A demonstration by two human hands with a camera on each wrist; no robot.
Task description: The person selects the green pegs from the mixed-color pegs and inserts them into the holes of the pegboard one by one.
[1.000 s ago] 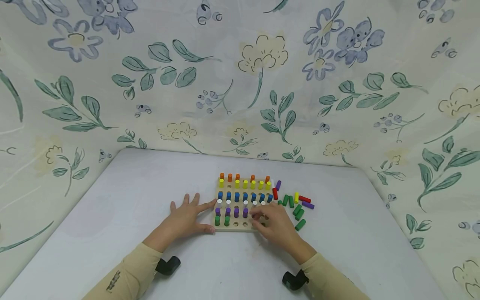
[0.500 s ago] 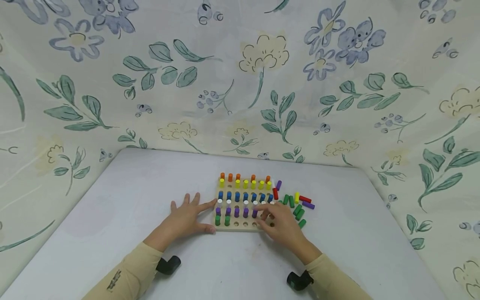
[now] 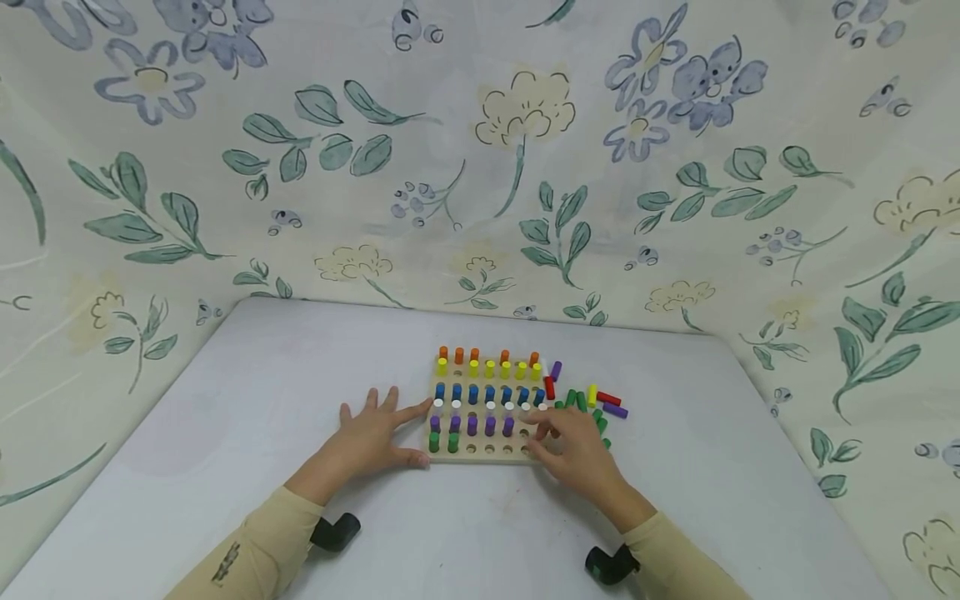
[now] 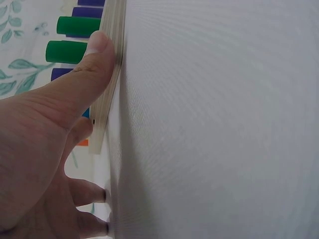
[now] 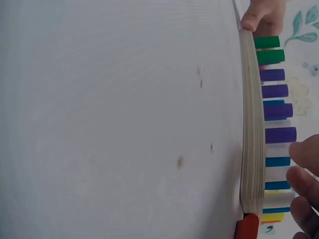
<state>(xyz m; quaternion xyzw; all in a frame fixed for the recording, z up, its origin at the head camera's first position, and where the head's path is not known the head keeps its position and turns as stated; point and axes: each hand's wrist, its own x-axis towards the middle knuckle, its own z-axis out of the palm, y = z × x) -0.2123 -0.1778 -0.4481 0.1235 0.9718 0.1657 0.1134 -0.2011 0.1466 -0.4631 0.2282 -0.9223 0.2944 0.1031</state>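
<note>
- Watching from far off, I saw the bare left hand (image 3: 371, 435) resting on the smooth white table (image 3: 300, 367), fingers spread apart. Its thumb and pointing finger touched the flat, pale wooden board (image 3: 480, 459), I guessed to stop it sliding.
- Over the board's right side was the bare right hand (image 3: 577, 446), thumb and bent pointing finger apart. I saw no peg between them.
- Five round purple pegs (image 3: 490, 426) stood upright in one row, kept straight by their holes, just left of those fingertips.
- Two round green pegs (image 3: 434, 442) stood in the nearest row.
- Loose green pegs (image 3: 581, 402) and loose red pegs (image 3: 609, 399) lay right of the board, maybe for easy reach.
</note>
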